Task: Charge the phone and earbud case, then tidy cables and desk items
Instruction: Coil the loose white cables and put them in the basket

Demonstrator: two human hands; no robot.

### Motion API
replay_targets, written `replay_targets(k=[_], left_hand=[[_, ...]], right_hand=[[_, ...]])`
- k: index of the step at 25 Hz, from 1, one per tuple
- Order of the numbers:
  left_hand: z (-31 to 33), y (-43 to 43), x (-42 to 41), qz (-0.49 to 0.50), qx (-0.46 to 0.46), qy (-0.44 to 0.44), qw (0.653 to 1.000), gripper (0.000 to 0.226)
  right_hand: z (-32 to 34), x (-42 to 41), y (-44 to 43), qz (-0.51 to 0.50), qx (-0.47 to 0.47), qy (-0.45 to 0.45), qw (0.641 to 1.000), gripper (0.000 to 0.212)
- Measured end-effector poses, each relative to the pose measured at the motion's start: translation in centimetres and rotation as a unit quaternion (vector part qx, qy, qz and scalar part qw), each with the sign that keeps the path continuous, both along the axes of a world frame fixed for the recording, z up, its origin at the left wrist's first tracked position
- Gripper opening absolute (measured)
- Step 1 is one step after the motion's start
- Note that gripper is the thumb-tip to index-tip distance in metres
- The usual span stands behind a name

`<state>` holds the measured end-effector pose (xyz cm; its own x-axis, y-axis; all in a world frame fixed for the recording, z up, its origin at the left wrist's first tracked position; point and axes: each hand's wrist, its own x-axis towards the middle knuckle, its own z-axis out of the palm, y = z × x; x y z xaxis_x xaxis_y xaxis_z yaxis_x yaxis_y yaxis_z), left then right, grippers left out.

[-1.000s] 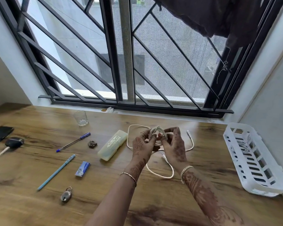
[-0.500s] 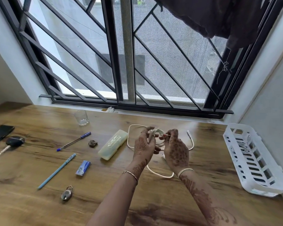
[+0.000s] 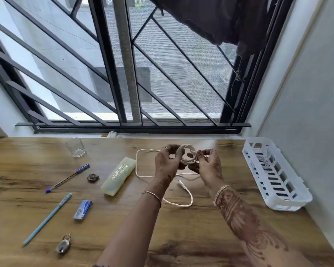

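1. Head view: both hands are raised over the far middle of the wooden desk (image 3: 181,237), winding a white cable (image 3: 188,159) into a small coil.
2. The left hand (image 3: 167,162) is curled around the left side of the coil, with the loops resting against its fingers.
3. The right hand (image 3: 208,166) pinches the coil's right side with its fingertips; both hands are grasping the cable, neither is slack.
4. Much of the cable is not yet wound: a large loop lies on the desk to the left of the hands, and a tail with a plug (image 3: 182,184) runs along the desk toward the near side.
5. A white basket (image 3: 289,201) sits at the right edge against the wall, with another white cord (image 3: 264,159) already in it; it looks like the likely home for this coil.
6. Risk: if either pinch eases, the springy loops could pop open and the winding would need redoing.
7. Risk: the trailing loop lies just beside the translucent case (image 3: 119,175), so pulling slack in fast could snag or drag it.
8. Pens, a padlock (image 3: 63,245), and a glass (image 3: 75,147) wait untidied on the left.
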<state>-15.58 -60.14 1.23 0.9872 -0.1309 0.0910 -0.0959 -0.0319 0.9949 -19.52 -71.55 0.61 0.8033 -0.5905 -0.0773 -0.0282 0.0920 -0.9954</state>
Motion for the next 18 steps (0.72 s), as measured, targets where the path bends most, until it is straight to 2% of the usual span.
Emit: replay_targets(k=[2,5,9,12,15,18], left_hand=[[0.6,-0.8,-0.2,-0.053,-0.058,0.072,0.994,0.025],[1.3,-2.0,-1.1,-0.138,-0.097,0.158,0.973,0.023],[2.2,-5.1,-2.3,-0.188,-0.074,0.169,0.965,0.026],[2.5,-8.0,-3.3,-0.228,-0.056,0.178,0.956,0.025],[2.7,-10.9,-4.8,-0.256,-0.034,0.184,0.948,0.023],[3.1,-13.6,-5.8,-0.275,-0.018,0.183,0.944,0.019]], right_hand=[[1.5,-1.4,-1.1,-0.008,0.063,-0.016,0.998,0.008],[2.5,-3.2,-3.2,-0.031,0.061,-0.032,0.997,0.009],[3.6,-5.4,-5.7,-0.076,0.019,-0.026,0.997,0.003],[4.4,-7.5,-8.3,-0.116,-0.009,0.001,0.993,0.016],[4.9,-9.5,-11.1,-0.134,-0.076,0.03,0.988,0.015],[4.8,-10.5,-15.2,-0.178,-0.21,0.077,0.958,0.013]])
